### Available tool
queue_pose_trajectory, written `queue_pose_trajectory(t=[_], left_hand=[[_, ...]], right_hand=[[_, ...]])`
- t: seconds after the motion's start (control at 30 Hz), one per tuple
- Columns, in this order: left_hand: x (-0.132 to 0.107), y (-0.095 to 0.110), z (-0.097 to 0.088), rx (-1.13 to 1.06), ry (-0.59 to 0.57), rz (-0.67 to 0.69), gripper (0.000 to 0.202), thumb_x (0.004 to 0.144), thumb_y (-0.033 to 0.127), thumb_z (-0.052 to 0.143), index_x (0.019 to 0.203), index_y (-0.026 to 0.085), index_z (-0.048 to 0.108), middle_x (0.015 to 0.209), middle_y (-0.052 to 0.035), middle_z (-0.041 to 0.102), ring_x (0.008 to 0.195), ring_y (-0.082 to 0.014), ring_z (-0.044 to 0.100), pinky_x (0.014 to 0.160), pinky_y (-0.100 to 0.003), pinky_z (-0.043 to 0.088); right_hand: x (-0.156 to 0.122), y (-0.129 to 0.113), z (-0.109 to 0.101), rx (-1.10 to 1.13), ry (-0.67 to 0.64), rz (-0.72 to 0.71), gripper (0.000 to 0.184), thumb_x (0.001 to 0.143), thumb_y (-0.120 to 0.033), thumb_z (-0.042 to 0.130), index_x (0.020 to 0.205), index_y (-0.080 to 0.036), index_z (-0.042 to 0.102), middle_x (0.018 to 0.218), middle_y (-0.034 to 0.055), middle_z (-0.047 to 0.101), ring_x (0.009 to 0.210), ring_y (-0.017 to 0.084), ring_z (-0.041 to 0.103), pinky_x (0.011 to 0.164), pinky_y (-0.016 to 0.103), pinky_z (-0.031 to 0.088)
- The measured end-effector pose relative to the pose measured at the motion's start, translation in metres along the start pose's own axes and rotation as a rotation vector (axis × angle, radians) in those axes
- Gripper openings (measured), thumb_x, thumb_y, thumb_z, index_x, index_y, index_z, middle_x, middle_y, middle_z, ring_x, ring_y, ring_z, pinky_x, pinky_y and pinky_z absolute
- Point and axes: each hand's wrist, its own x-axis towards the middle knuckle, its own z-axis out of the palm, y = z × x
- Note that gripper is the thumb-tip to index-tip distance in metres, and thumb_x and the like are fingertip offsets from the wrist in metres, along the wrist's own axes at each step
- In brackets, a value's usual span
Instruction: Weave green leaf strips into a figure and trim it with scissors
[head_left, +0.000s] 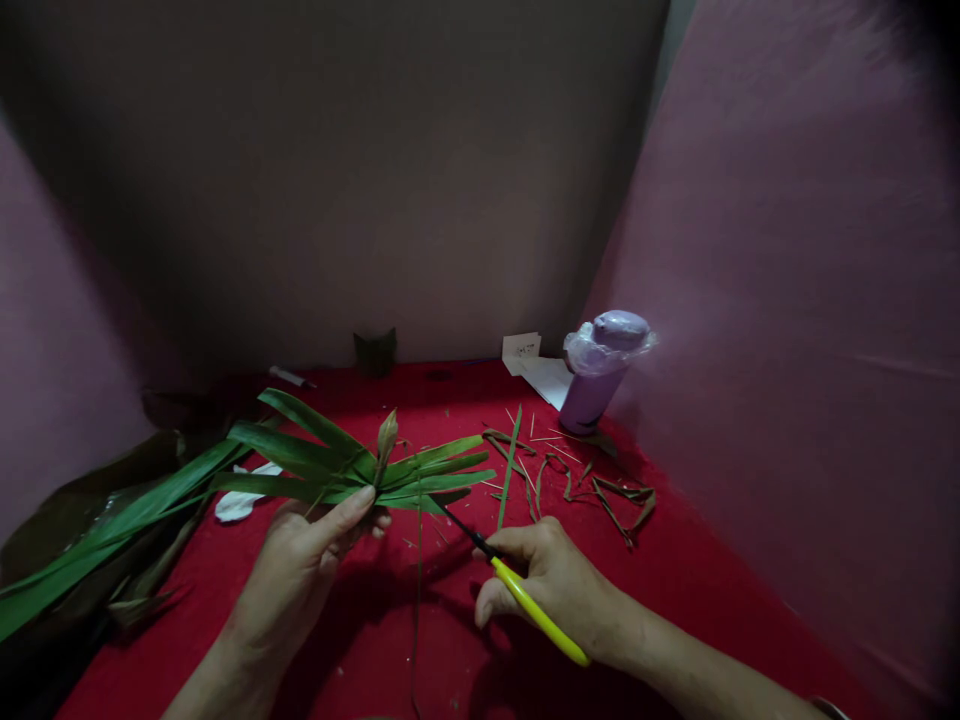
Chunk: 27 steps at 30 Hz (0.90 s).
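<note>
For a clean cut, the scissors [514, 585] were best directed clear of the left hand [307, 550], with the leaf bundle [358, 462] steadied. Left thumb and fingers pinched the bundle at its centre, its strips fanning toward ten and three o'clock. The right hand's [551, 580] fingers curled around the scissors, blades toward ten o'clock, near the right-side strips.

The left hand [306, 555] pinches and the right hand [561, 578] is curled.
</note>
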Motion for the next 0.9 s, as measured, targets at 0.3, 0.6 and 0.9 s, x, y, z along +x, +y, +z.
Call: queue_pose_trajectory(t=[0.3,0.6,0.9], left_hand=[[-0.0008,-0.0001,-0.0009,-0.015,-0.011,-0.013,0.002,0.07,0.019,0.067,0.071,0.018,0.067,0.072,0.0005,0.065,0.065,-0.0135,0.059,0.061,-0.025,0.052],[0.0,-0.0014,-0.0018,0.013,-0.002,-0.027,0.006,0.069,0.02,0.067,0.064,0.016,0.068,0.067,-0.0011,0.066,0.064,-0.0152,0.06,0.062,-0.025,0.052],[0.0008,-0.0001,-0.0032,-0.043,-0.016,-0.047,0.004,0.069,0.02,0.067,0.066,0.018,0.067,0.064,0.0002,0.066,0.062,-0.0136,0.059,0.061,-0.023,0.051]], right_hand=[[-0.001,-0.0012,-0.0014,-0.034,-0.009,0.034,0.024,0.066,-0.037,0.069,0.072,-0.014,0.063,0.044,-0.0071,0.049,0.04,0.006,0.037,0.037,0.017,0.023],[-0.0013,-0.0007,-0.0018,-0.095,-0.035,0.008,0.018,0.07,-0.031,0.063,0.067,-0.015,0.055,0.051,-0.0049,0.053,0.045,0.007,0.044,0.041,0.017,0.026],[0.0003,0.0002,-0.0054,-0.061,-0.096,0.044,0.013,0.07,-0.026,0.061,0.071,-0.014,0.058,0.049,-0.0042,0.053,0.041,0.007,0.045,0.038,0.016,0.028]])
